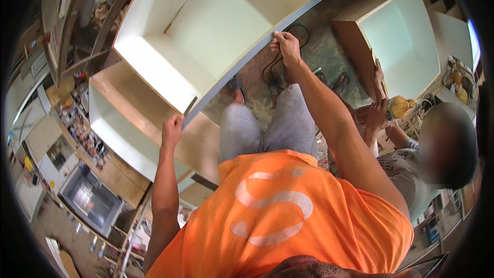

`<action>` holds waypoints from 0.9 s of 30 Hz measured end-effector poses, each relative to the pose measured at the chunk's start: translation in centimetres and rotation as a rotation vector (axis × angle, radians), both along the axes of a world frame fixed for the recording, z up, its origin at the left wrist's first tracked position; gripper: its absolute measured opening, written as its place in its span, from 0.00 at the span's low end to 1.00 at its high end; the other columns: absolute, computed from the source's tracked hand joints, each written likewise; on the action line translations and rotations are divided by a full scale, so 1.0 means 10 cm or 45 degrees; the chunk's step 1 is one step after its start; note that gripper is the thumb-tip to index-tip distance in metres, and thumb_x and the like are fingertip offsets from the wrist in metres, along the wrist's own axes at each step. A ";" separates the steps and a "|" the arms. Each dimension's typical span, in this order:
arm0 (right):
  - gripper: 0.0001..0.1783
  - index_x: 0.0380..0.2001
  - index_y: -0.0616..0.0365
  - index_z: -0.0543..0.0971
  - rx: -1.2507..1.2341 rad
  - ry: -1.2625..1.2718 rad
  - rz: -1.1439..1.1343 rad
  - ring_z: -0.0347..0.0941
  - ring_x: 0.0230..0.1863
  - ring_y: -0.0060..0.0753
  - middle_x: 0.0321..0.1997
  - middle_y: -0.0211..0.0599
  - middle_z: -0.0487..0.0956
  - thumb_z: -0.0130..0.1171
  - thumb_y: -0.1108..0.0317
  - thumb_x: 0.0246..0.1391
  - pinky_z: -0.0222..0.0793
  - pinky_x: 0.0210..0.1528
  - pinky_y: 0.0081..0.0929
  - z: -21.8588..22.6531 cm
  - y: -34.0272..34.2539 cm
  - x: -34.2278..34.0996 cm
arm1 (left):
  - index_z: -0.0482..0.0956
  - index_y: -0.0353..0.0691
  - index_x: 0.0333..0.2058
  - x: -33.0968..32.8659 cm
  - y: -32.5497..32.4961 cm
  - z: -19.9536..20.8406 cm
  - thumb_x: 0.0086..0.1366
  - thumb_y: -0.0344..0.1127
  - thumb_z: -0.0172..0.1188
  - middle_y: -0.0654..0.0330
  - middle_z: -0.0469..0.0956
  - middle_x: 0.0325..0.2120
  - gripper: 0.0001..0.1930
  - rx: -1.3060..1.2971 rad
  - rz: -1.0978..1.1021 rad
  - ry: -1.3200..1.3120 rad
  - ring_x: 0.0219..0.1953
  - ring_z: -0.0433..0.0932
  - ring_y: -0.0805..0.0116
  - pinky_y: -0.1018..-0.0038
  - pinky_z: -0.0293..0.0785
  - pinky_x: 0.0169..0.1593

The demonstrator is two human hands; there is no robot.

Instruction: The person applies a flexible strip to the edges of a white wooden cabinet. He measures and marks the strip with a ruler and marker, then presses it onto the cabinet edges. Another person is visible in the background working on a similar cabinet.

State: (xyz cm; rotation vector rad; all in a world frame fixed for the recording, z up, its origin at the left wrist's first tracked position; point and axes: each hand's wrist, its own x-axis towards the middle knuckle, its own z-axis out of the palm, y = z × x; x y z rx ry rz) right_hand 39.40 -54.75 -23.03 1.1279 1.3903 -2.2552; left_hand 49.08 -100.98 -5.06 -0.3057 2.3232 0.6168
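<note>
Although its fixing is hard to judge, the long grey edging strip [234, 71] lies along the front edge of the white-lined cabinet carcass [226, 25], which fills the view from ten to twelve o'clock. The strip slants from its near end at nine o'clock up past one o'clock. The left hand [173, 123] is closed at that near end, fingers curled in against the thumb; the right hand [286, 46], at one o'clock, pinches the strip's edge between thumb and fingers, its palm off the work.

Thin and narrow for its length, the strip looks light, springy along its run and fairly smooth, so it would probably bow or twist if held at one end alone (its face may mark, too). Two pinches set well apart, as here, seem the better hold, with the fingertips on the edges. The carcass itself looks stiff, bulky and heavy, best taken by its panel edges; its pale lining could be slick.

Below it, at ten o'clock, sits a second open carcass [128, 85]. Toward two o'clock stands another white-lined box [401, 36], and at three o'clock a co-worker's hand [378, 113] is beside a yellowish bottle [401, 107].
</note>
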 end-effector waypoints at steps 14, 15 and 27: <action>0.10 0.33 0.61 0.73 -0.106 0.091 -0.452 0.72 0.24 0.25 0.26 0.33 0.73 0.58 0.66 0.63 0.73 0.25 0.23 0.20 -0.62 0.19 | 0.78 0.34 0.29 -0.24 -0.32 0.95 0.69 0.43 0.54 0.53 0.77 0.20 0.17 0.119 -0.039 -0.364 0.23 0.78 0.64 0.66 0.72 0.30; 0.10 0.33 0.61 0.73 -0.065 0.051 -0.432 0.72 0.23 0.25 0.26 0.33 0.73 0.58 0.65 0.63 0.73 0.24 0.22 0.15 -0.64 0.23 | 0.79 0.33 0.31 -0.17 -0.39 0.72 0.68 0.43 0.54 0.52 0.78 0.22 0.16 0.061 -0.219 -0.405 0.25 0.79 0.60 0.64 0.73 0.32; 0.11 0.33 0.64 0.74 0.085 0.053 -0.416 0.74 0.21 0.25 0.24 0.34 0.75 0.57 0.66 0.61 0.71 0.23 0.21 -0.28 -0.67 0.26 | 0.80 0.35 0.49 -0.94 1.04 -1.47 0.65 0.35 0.56 0.46 0.79 0.46 0.16 0.305 -0.294 0.274 0.50 0.78 0.50 0.63 0.73 0.55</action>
